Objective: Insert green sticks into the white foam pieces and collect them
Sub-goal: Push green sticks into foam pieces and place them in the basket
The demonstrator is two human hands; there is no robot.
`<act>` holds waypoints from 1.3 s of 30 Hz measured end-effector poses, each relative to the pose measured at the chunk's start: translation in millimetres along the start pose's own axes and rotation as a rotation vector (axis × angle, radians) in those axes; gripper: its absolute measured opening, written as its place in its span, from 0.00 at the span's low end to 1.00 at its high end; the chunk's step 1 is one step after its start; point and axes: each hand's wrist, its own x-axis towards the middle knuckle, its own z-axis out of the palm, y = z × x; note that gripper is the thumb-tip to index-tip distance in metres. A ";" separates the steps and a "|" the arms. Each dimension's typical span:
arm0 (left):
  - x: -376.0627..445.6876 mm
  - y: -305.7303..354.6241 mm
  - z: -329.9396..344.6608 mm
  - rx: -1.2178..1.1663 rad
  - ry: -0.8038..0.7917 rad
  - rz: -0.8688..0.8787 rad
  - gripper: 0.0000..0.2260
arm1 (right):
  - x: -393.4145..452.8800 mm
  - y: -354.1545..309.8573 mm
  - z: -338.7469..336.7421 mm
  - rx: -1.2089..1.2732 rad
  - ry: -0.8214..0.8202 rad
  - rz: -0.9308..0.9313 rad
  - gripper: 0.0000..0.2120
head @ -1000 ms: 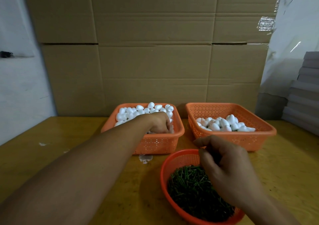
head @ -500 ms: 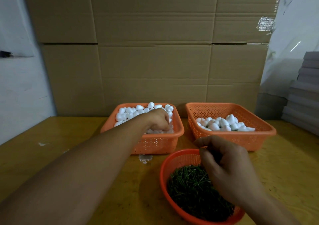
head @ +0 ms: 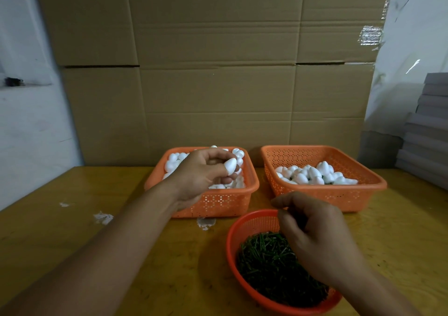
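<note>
I see my left hand raised over the left orange basket, thumb and fingers pinching one white foam piece at its lower end, so the egg-shaped piece pokes up toward one o'clock from the fingertips, clear of the heap of loose foam pieces lying in that basket. My right hand hangs at five o'clock from the left one, above the round orange bowl of green sticks; its fingers are curled in, with thumb and forefinger tips brought together at the hand's ten o'clock side. I cannot tell whether a stick is pinched there, since nothing green shows clearly between the tips. The held foam piece and those right fingertips are apart, the foam at about eleven o'clock from them. At three o'clock from the left basket sits the right orange basket, with a smaller pile of foam pieces and dark bits among them. All three containers rest on the yellow wooden surface, with a cardboard wall behind at twelve o'clock.
</note>
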 end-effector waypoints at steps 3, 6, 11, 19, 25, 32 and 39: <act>-28.3 -0.2 6.8 -0.128 -0.010 -0.005 0.13 | -0.5 -1.5 0.6 -0.020 -0.012 -0.001 0.09; -52.5 -3.5 14.0 -0.193 -0.029 -0.029 0.19 | -0.7 -1.7 1.0 -0.040 -0.051 0.006 0.09; -75.8 -17.7 26.7 -0.153 -0.023 -0.020 0.13 | 0.0 -5.2 -1.7 -0.209 -0.248 -0.045 0.09; -88.7 -29.2 22.5 0.049 -0.084 0.003 0.13 | -5.6 -15.0 1.2 -0.541 -0.526 -0.037 0.17; -90.1 -30.5 28.6 0.116 -0.074 0.062 0.14 | -8.9 -17.1 5.8 -0.653 -0.652 0.006 0.20; -89.3 -34.4 41.2 0.132 0.079 0.164 0.14 | -7.7 -13.8 10.1 -0.680 -0.630 0.078 0.14; -89.4 -33.2 46.6 0.197 0.161 0.285 0.17 | -6.5 -12.4 14.7 -0.671 -0.621 0.118 0.16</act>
